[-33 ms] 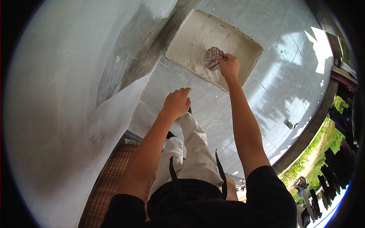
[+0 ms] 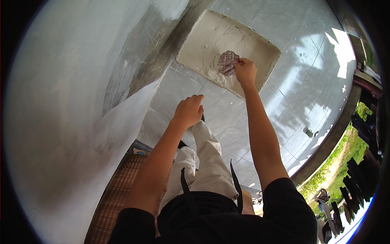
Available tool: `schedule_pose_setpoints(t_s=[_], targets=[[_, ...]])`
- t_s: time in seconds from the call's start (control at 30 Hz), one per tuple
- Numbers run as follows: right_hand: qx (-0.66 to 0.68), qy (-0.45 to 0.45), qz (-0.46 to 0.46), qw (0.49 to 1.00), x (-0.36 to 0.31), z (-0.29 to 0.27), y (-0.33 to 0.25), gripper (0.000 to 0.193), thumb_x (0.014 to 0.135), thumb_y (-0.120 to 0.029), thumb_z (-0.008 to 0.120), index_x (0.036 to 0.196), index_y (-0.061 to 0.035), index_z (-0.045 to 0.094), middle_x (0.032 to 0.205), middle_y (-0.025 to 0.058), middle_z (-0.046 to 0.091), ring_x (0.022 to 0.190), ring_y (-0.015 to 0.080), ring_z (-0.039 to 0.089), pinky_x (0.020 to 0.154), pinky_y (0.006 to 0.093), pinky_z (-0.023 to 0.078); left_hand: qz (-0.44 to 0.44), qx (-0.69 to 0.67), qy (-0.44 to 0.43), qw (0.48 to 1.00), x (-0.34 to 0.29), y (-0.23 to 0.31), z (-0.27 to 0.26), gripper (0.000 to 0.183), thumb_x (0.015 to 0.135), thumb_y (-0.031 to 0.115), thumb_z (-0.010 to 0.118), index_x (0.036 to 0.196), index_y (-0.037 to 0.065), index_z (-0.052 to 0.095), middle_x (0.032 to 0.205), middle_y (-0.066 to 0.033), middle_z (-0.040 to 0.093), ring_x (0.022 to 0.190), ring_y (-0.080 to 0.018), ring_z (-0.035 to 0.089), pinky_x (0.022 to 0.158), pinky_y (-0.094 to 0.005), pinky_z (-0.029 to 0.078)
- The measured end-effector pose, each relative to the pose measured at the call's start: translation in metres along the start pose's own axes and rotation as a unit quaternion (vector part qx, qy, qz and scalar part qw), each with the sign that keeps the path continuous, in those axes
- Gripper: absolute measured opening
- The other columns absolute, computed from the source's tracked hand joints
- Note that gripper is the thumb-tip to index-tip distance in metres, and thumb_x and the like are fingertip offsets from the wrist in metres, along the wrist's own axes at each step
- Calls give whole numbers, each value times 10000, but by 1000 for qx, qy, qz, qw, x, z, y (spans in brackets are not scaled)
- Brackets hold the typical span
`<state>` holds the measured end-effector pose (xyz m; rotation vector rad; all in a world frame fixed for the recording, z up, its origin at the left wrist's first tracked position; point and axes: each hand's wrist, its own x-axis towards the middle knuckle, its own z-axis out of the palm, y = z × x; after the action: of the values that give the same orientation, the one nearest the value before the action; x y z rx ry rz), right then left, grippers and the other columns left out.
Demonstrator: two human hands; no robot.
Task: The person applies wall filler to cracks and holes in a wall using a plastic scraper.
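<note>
My right hand (image 2: 246,72) is closed on a flat, roundish reddish-brown piece with pale streaks in a grid-like pattern (image 2: 228,63); its kind I cannot make out. That piece is over a shallow rectangular tray (image 2: 266,78), against the off-white, paste-like material (image 2: 211,38) inside. Ridges and smears mark the paste, mostly toward the tray's left half. Short of the tray's near edge, my left hand (image 2: 189,110) hangs over the floor near my knee. It holds nothing, its fingers loosely stretched and its thumb apart.
A pale wall (image 2: 69,101) with a bare grey patch rises along the left. Grey tiles (image 2: 221,110) surround the tray. Under me is a woven seat (image 2: 118,191). A small greenish cup-like thing (image 2: 308,133) lies at the right, near a dark ledge with grass beyond.
</note>
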<state>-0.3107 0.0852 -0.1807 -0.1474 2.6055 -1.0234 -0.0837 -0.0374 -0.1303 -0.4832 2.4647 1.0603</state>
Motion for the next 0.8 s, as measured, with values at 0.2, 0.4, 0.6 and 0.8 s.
schedule_pose_setpoints(t_s=[0.2, 0.4, 0.6, 0.8], targets=[[54, -15, 101, 993, -6, -14, 12, 216, 766, -148, 729, 923, -1, 752, 788, 159, 731, 731, 265, 705, 742, 358, 536, 2, 6, -14, 1000, -10, -5, 10, 352, 887, 124, 610, 1228, 52, 563, 1140, -141, 657, 1036, -340, 637, 881, -451, 517], [191, -10, 148, 970, -6, -29, 23, 225, 795, -104, 733, 980, 23, 745, 809, 112, 739, 720, 154, 673, 681, 313, 525, -3, -1, -28, 1000, -13, -6, 10, 344, 897, 136, 607, 1228, 53, 564, 1132, -149, 659, 1060, -341, 628, 896, -455, 508], [308, -12, 164, 937, -11, -30, 21, 221, 839, -105, 719, 1020, 21, 733, 814, 95, 736, 714, 110, 649, 676, 297, 526, 23, 20, 26, 999, -19, -20, 17, 317, 900, 186, 595, 1197, 74, 583, 1044, -125, 677, 917, -326, 663, 799, -465, 529], [41, 56, 17, 997, -17, -14, 4, 198, 835, -118, 712, 991, 1, 735, 835, 149, 746, 715, 233, 709, 719, 348, 541, 9, 10, 29, 999, -25, -23, 20, 324, 899, 198, 599, 1199, 76, 583, 1050, -127, 676, 939, -324, 661, 811, -462, 528]])
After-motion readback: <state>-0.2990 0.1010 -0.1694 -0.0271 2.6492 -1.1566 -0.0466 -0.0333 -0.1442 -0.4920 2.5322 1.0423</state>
